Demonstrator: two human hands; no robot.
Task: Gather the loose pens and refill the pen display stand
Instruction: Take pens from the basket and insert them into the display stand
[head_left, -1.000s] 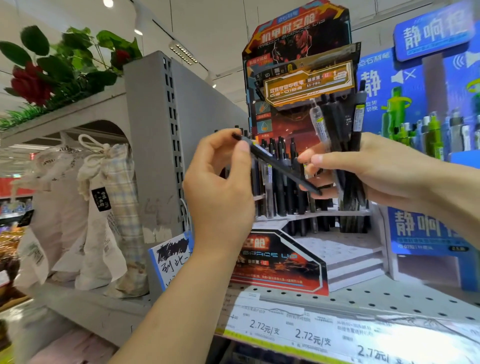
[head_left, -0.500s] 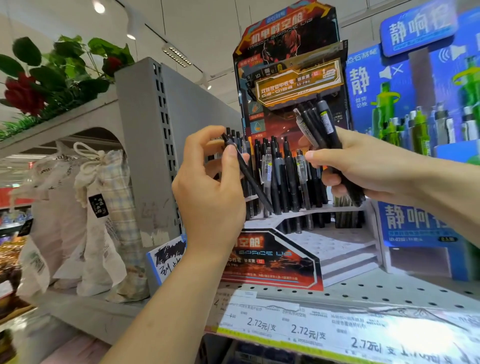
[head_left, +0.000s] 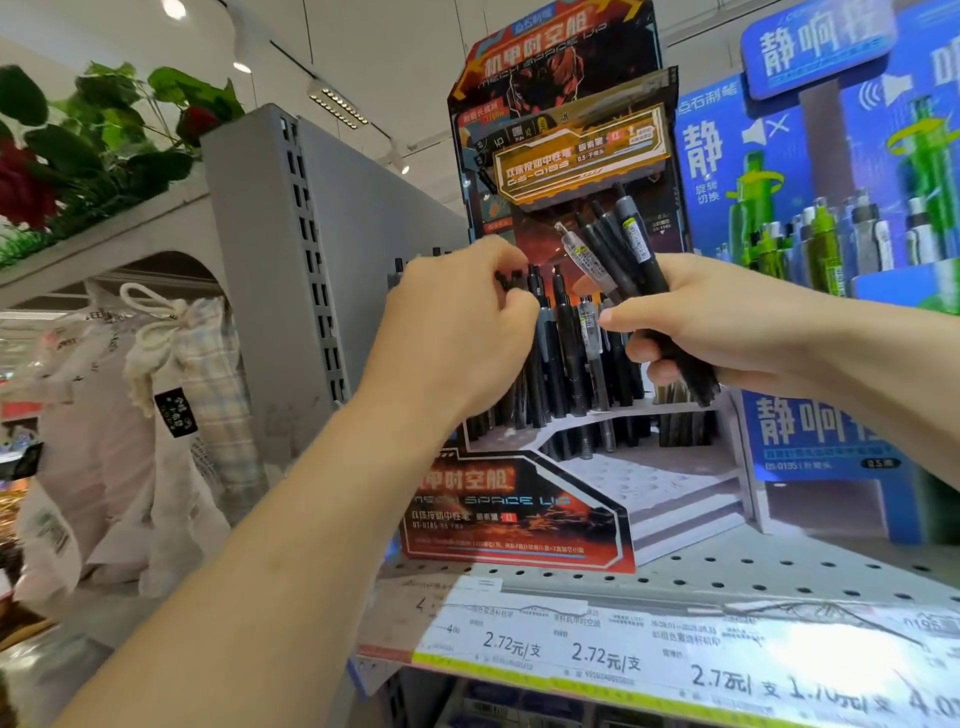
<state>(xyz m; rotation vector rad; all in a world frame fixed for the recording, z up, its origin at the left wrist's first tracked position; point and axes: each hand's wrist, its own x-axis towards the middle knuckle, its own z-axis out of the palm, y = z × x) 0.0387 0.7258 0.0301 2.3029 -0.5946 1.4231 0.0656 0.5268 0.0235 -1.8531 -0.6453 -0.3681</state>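
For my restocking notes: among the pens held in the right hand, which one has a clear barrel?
The leftmost pen in the right hand; the rest of the bundle is black.

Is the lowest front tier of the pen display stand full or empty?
Empty: the pen display stand's lowest front tier shows bare holes.

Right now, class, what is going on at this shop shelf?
A person is restocking a pen display stand on a store shelf. The right hand grips a bundle of dark pens. The left hand pinches the top of one pen at the stand's upper row, among pens already standing there. Several remain to place.
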